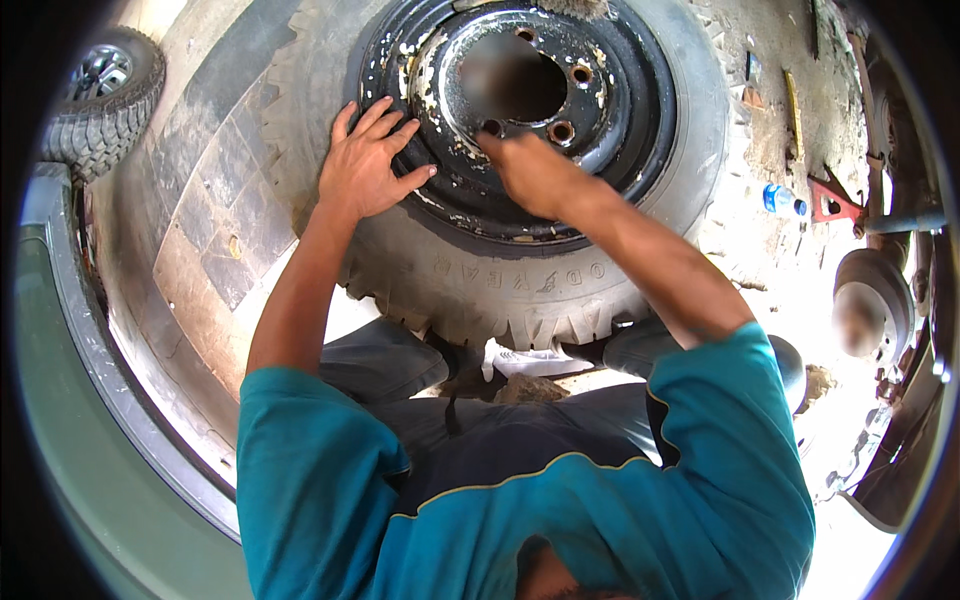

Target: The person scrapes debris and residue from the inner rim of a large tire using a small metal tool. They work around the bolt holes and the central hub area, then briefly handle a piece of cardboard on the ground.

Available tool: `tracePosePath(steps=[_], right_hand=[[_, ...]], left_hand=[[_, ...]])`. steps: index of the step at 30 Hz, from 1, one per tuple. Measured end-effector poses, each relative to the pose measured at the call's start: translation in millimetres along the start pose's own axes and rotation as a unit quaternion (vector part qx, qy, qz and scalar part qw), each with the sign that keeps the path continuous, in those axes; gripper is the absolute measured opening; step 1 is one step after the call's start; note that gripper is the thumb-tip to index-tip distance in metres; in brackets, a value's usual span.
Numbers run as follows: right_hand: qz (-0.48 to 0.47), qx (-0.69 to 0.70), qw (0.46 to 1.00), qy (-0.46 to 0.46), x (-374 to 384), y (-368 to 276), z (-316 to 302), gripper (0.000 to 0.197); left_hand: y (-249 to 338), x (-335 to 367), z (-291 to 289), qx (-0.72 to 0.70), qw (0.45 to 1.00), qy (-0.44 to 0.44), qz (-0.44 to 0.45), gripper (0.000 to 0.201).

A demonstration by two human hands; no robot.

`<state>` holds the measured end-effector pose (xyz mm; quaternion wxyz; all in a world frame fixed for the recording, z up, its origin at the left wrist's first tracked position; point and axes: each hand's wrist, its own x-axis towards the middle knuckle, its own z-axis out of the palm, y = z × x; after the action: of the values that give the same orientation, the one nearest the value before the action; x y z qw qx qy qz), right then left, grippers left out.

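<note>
Two hands (365,170) (535,175), black rim (590,105), tire lettering (520,281)

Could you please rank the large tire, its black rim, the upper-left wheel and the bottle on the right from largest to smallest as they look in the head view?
1. Large tire
2. Black rim
3. Upper-left wheel
4. Bottle

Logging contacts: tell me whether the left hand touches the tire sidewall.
Touching: the head view shows the left hand resting, fingers spread, against the tire sidewall.
</note>
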<state>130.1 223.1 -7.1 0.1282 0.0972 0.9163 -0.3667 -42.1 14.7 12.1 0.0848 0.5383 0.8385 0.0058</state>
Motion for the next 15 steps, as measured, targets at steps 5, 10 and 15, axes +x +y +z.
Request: tracePosePath(steps=[5,10,15], right_hand=[[0.060,0.037,0.997,0.038,32.7,-30.8,-18.7,0.036],[0.024,0.031,0.999,0.020,11.4,-19.8,4.1,0.031],[0.020,0.004,0.995,0.093,47.6,-11.4,7.9,0.025]], left_hand=[[-3.1,0.4,5.7,0.012,1.000,0.009,0.007,0.073],[-4.3,-2.4,7.0,0.015,1.000,0.002,-0.001,0.076],[1.3,4.3,-0.2,0.003,1.000,0.000,0.006,0.074]])
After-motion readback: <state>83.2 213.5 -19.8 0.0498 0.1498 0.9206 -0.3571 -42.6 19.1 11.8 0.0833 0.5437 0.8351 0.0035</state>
